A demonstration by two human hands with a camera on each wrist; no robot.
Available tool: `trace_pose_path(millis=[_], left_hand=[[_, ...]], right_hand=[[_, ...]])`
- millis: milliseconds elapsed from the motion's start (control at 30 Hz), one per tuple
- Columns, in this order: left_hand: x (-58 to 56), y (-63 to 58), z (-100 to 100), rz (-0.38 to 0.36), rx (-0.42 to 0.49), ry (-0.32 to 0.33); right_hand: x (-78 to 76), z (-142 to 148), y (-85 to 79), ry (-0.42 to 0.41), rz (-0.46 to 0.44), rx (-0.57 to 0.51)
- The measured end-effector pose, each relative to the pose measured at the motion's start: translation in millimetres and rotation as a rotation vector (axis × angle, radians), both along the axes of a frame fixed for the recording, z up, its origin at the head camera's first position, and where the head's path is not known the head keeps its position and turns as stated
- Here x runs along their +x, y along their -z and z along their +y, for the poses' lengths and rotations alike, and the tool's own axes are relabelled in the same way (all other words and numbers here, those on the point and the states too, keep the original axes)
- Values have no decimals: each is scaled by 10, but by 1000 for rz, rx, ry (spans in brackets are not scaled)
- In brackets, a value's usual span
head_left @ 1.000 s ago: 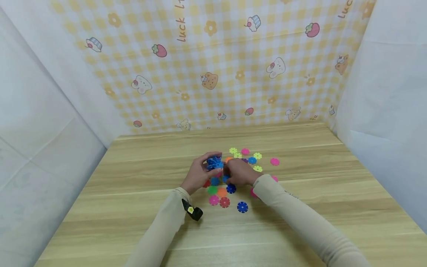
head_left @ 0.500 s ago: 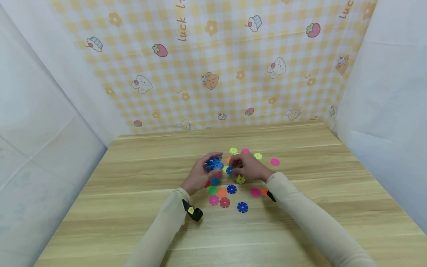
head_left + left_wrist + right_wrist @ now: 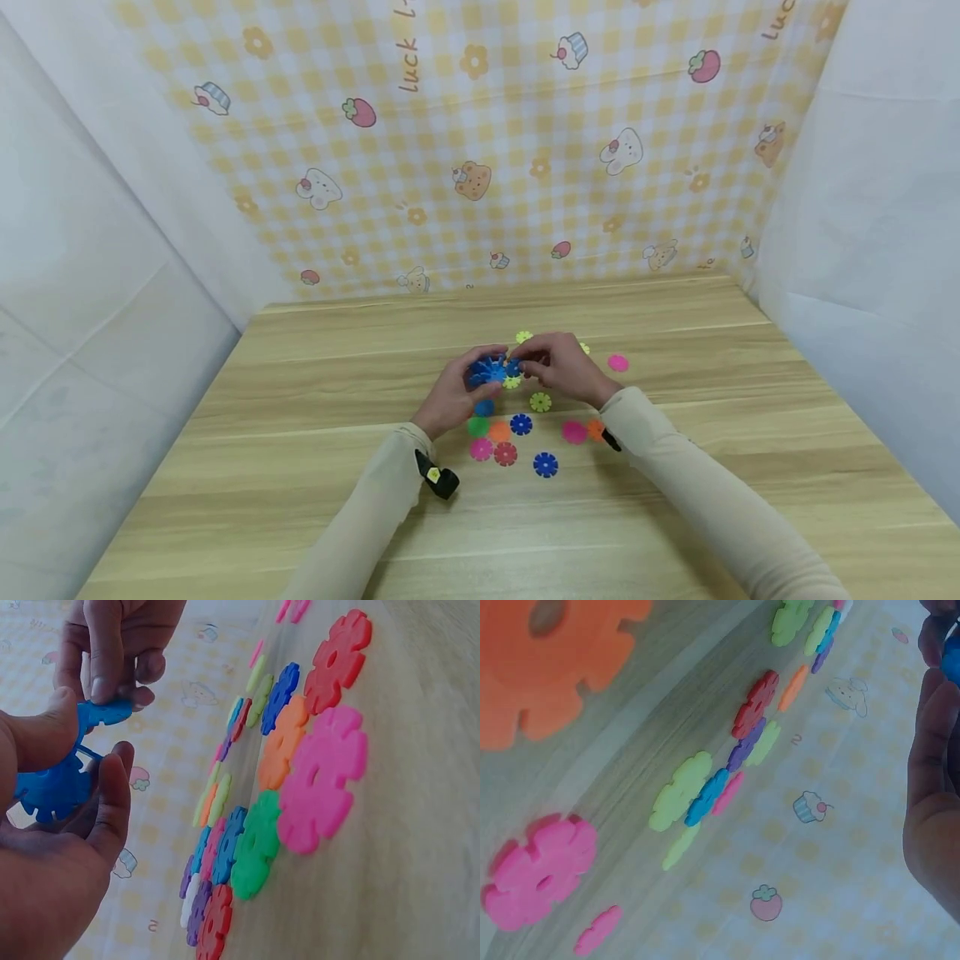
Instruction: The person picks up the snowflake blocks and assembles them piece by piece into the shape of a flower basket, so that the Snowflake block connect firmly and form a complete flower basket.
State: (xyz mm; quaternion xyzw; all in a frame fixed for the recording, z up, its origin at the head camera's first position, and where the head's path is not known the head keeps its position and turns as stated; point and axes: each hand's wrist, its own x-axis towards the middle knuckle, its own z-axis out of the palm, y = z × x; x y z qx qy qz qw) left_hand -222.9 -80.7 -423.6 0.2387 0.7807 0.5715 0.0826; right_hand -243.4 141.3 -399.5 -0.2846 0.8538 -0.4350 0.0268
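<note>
My left hand (image 3: 447,398) grips a cluster of joined blue snowflake discs (image 3: 489,372) between thumb and fingers, above the table. From the right, my right hand (image 3: 566,367) pinches one more blue snowflake disc (image 3: 105,712) by its edge, right up against the cluster. In the left wrist view the disc's notched rim meets the cluster near my left thumb. Only part of the right hand (image 3: 934,765) shows at the edge of the right wrist view, with a bit of blue at its fingertips.
Loose snowflake discs in several colours lie flat below the hands, among them a green disc (image 3: 256,845), a pink disc (image 3: 574,432) and a dark blue disc (image 3: 546,465). The wooden table (image 3: 300,517) ends at a checked cloth (image 3: 375,167) behind.
My right hand has picked a blue disc up from the table and brought it up to the cluster. The left hand has shifted slightly right, still holding the cluster.
</note>
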Motion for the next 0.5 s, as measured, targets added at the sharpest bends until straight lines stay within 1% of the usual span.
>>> trace_pose_path(millis=[133, 200, 333, 500], left_hand=[[16, -16, 9, -9, -6, 6], [16, -13, 9, -6, -24, 4], [21, -7, 9, 5, -58, 4], [37, -19, 11, -10, -47, 25]], right_hand=[[28, -31, 2, -13, 88, -10], [42, -41, -3, -15, 99, -24], [61, -63, -4, 12, 117, -39], [93, -107, -1, 52, 139, -57]])
